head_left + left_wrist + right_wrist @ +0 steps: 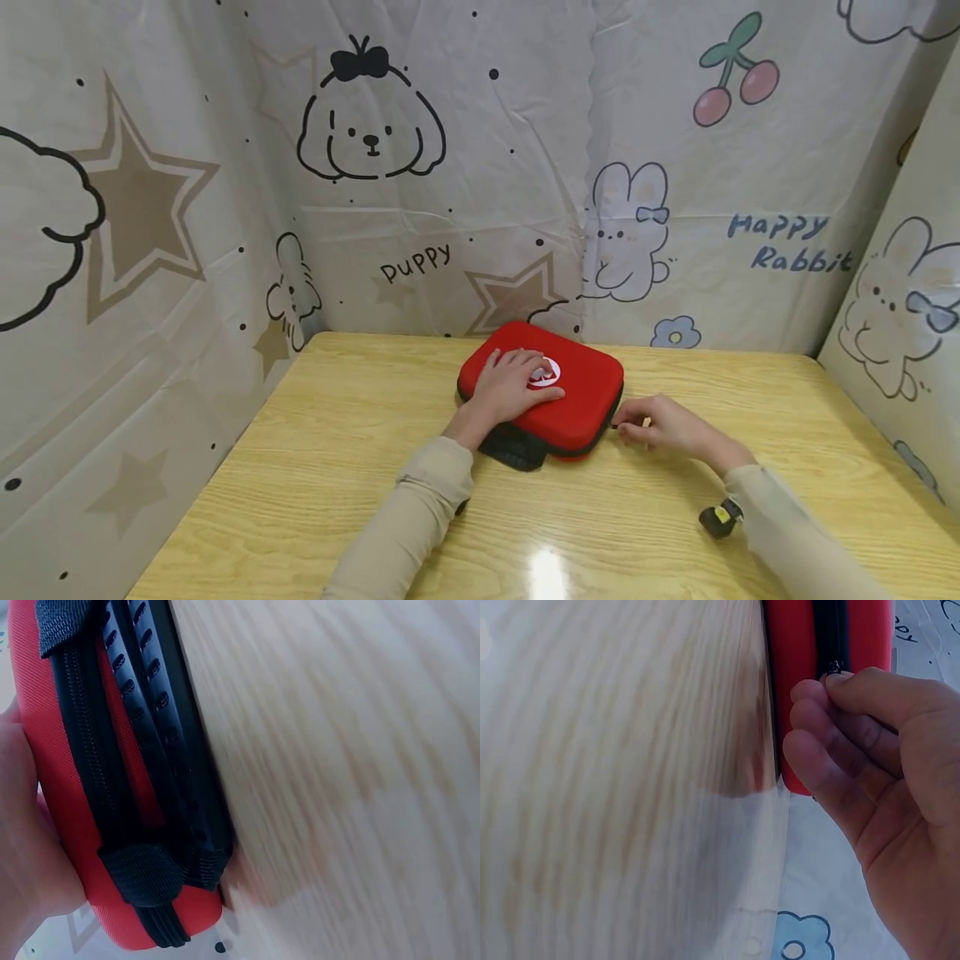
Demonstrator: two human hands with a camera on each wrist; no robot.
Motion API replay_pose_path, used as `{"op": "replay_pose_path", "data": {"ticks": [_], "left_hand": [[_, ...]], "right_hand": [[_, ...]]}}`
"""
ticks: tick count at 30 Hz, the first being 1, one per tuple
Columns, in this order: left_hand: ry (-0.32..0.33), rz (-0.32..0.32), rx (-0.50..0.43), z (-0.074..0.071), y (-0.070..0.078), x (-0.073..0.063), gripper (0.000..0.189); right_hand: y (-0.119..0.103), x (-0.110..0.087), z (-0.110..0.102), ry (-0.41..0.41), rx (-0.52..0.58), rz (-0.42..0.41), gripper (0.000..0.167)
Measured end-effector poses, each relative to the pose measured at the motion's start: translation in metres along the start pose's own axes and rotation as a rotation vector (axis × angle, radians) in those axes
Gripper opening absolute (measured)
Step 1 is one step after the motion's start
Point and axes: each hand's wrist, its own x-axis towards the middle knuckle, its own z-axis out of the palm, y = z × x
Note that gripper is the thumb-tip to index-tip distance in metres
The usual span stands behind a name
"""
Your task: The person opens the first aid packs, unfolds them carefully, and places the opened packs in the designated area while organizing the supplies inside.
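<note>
Head view: your left hand (510, 387) is lying, fingers extended, atop the red case (581, 402), table (352, 417) beneath it. Left wrist: the case's handle (166, 724) is likely offering the surest hold, its shell looking light, stiff. Right wrist: your right hand (915, 802) is pinching its zipper pull (835, 668).

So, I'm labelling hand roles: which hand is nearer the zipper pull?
Right. The right hand pinches the zipper pull; the left hand rests on top of the case, away from the pull.
</note>
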Motion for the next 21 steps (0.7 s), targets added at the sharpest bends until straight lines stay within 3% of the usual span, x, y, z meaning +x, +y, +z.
{"op": "replay_pose_path", "data": {"ticks": [21], "left_hand": [[0.053,-0.101,0.006,0.003,0.013,-0.002,0.055]], "right_hand": [[-0.013,-0.006,0.007,-0.039,0.036,-0.045,0.009]]}}
